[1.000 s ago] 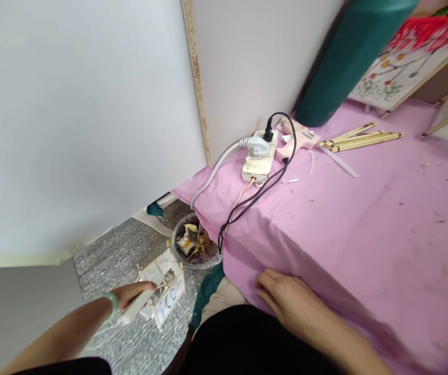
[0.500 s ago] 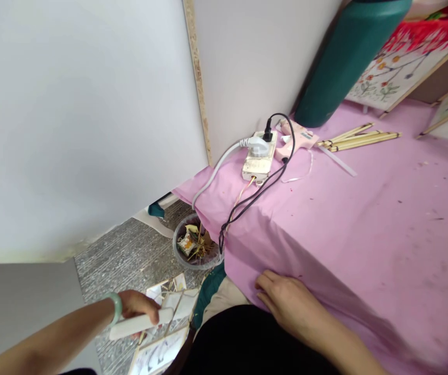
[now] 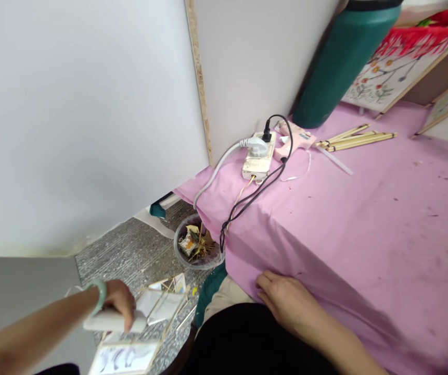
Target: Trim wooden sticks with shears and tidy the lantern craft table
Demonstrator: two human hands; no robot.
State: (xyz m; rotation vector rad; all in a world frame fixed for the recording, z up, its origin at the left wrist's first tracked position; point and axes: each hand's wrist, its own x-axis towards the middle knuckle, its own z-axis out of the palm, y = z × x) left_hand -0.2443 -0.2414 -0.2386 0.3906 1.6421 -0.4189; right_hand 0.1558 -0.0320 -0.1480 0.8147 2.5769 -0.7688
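Observation:
My left hand (image 3: 119, 307), with a pale green bangle on the wrist, is low at the left beside the table and closed round a white bar-shaped handle (image 3: 109, 322). Thin sticks and paper panels of a small framed lantern-like piece (image 3: 157, 307) hang from that handle, above the grey floor. My right hand (image 3: 286, 302) lies palm down on the near edge of the pink tablecloth (image 3: 364, 224), fingers curled loosely over the edge, holding nothing.
A white power strip (image 3: 258, 156) with a white and a black plug sits at the table's far left, with a pink glue gun (image 3: 294, 141) and bamboo sticks (image 3: 358, 139) beyond. A dark green cylinder (image 3: 336, 67) and painted panels (image 3: 399, 57) stand behind. A bin of scraps (image 3: 196, 247) is on the floor.
My left hand has drawn back toward me and to the left with the white handle and framed paper piece, away from the bin. My right hand has stayed put.

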